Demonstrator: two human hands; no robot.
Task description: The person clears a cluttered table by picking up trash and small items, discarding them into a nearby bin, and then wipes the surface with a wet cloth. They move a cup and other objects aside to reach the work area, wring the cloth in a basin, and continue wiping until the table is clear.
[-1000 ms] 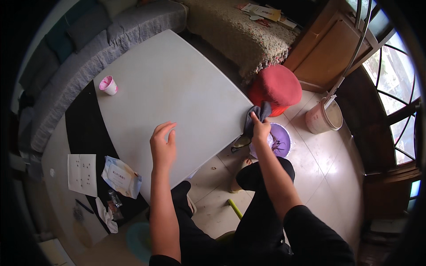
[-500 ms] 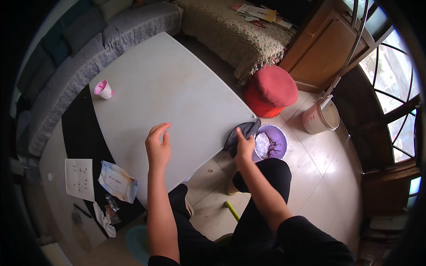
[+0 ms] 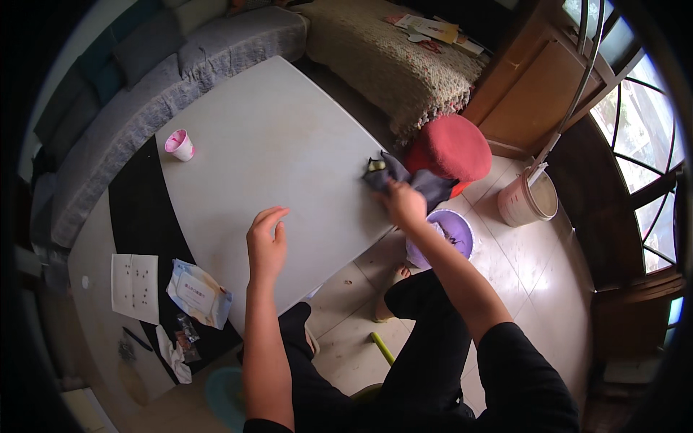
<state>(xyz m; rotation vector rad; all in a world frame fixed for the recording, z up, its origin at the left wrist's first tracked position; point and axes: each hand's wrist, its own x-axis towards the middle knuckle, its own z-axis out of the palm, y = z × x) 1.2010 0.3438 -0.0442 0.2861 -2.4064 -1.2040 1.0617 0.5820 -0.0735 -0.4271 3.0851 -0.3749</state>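
At the right edge of the pale table (image 3: 289, 144), my right hand (image 3: 406, 205) is closed on a dark grey cloth (image 3: 433, 189). Part of the cloth lies over the tabletop and part hangs past the edge; a small yellow-green patch shows at its far end. The fingers are partly blurred. My left hand (image 3: 267, 244) is over the near part of the table, empty, fingers loosely bent and thumb apart. Below the right forearm, a purple basin (image 3: 462, 234) holds something pale and is partly hidden by the arm.
A pink-stained cup (image 3: 180, 145) stands far left on the table. Nearer lie a white card (image 3: 135, 287), a pale pouch (image 3: 200, 294) and crumpled tissue (image 3: 173, 357). Beyond the right corner are a red stool (image 3: 451, 148) and a bucket (image 3: 527, 200). A sofa (image 3: 238, 40) runs behind.
My right hand has moved the cloth from beside the basin up and away, along the table's right edge, and it is spread wider. My left hand keeps its pose; the view has shifted slightly.
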